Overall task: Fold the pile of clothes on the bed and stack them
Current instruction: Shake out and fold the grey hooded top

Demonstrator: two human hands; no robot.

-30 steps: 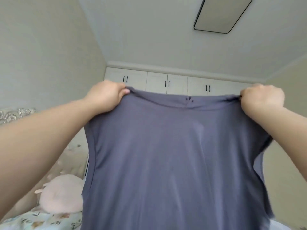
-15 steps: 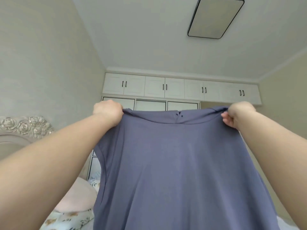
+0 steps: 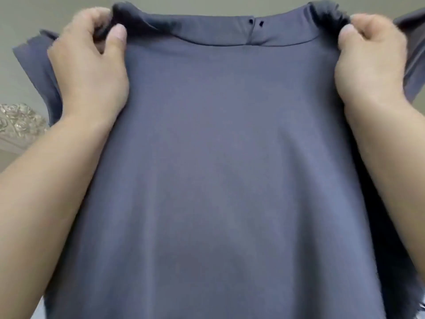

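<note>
left hand [image 3: 89, 65] fingers pinch shirt [image 3: 218, 157] shoulder | right hand [image 3: 370, 63] likewise | hem cut off

carved headboard [image 3: 19, 122]: pale, rose relief, far left edge | wall [image 3: 13, 24]: plain greenish-grey, behind

Of the bed, little shows: its pale headboard [image 3: 20, 122], carved with rose-like relief, stands at the left edge beside the left forearm, and a thin light sliver of bedding [image 3: 40, 310] appears in the bottom left corner. A small dark-and-light patterned scrap [image 3: 422, 312] peeps out at the bottom right edge, too small to identify. The rest of the bed, with whatever lies on it, is hidden behind the grey-blue shirt [image 3: 230, 180], which hangs clear of it, gripped at the shoulders by the left hand [image 3: 89, 65] and the right hand [image 3: 370, 63].
</note>
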